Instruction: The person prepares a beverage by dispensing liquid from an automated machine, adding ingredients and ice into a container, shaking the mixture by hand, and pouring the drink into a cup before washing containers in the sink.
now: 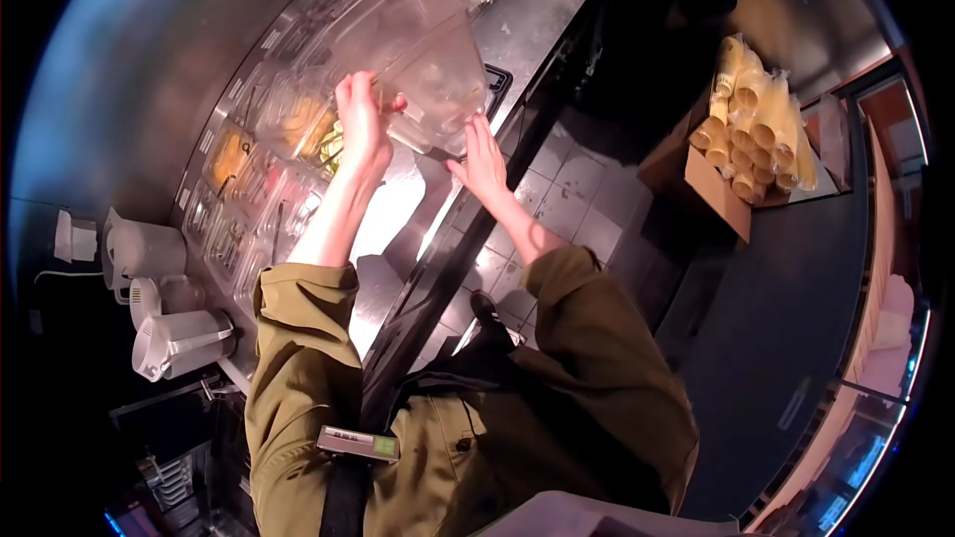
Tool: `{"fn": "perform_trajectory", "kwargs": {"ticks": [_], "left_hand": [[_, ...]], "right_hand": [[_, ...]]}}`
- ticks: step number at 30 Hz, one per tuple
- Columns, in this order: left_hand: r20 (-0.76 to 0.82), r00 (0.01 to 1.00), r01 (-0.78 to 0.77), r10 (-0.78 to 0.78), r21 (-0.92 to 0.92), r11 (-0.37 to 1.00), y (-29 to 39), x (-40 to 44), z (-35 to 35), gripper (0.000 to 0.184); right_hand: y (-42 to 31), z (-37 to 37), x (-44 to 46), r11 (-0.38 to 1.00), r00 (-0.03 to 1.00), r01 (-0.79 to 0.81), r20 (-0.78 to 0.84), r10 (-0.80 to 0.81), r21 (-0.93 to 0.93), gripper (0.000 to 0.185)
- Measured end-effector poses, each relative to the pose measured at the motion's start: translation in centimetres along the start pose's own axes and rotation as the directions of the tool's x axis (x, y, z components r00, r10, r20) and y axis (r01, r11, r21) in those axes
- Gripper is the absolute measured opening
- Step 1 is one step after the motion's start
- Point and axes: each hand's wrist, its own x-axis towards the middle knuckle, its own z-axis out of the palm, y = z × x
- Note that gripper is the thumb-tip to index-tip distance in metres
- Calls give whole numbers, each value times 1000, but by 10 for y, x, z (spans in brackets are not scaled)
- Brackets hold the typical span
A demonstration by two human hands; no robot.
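An olive shirt (438, 428) with rolled sleeves (303, 328) is worn with a black strap (343, 502) and badge (358, 444)

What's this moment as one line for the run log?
left hand: gripping clear tub | right hand: touching tub's corner | tub: over metal counter | alongside: food containers

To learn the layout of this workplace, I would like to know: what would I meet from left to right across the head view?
White plastic pitchers, clear rectangular plastic container, open brown cardboard box, pale pink bundle.
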Motion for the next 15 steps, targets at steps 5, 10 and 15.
{"fn": "perform_trajectory", "kwargs": {"ticks": [5, 10, 15], "left_hand": [[-108, 994, -21, 34, 124, 992, -1, -7, 31, 56], [-32, 999, -17, 26, 281, 960, -1, -22, 33, 75], [70, 998, -34, 3, 450, 892, -9, -32, 24, 83]], "right_hand": [[-17, 0, -6, 967, 966, -253, -61, 251, -30, 88], [-18, 5, -5, 967, 963, -255, -88, 253, -12, 90], [-24, -12, -1, 937, 938, -346, 22, 345, 57, 76]]}}
